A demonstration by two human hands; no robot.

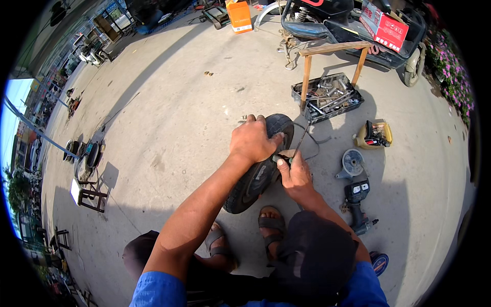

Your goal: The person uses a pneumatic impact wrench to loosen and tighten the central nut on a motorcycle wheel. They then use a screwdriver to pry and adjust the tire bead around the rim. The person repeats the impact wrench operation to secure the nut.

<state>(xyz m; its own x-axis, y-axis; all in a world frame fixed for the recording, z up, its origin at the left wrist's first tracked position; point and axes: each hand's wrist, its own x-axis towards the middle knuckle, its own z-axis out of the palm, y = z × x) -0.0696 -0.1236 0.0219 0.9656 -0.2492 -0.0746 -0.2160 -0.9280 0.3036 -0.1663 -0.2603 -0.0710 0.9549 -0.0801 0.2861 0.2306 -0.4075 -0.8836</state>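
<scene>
A black tire (249, 188) on a wheel stands tilted on the ground in front of my feet. My left hand (254, 139) is closed over its upper part, with the thumb pressed on the near side. My right hand (295, 176) is closed at the tire's right side. From it a thin-shafted tool (303, 136) points up and away; its exact kind is hard to make out. Something dark green, perhaps its handle, shows by the right thumb. The wheel's far side is hidden by the tire and my hands.
A black crate (332, 113) of metal tools sits beyond my right hand, beneath a wooden frame (335, 48). To the right lie a cut yellow container (361, 138), a round metal part (353, 162) and a power tool (356, 192). A three-wheeled vehicle (348, 46) stands far right.
</scene>
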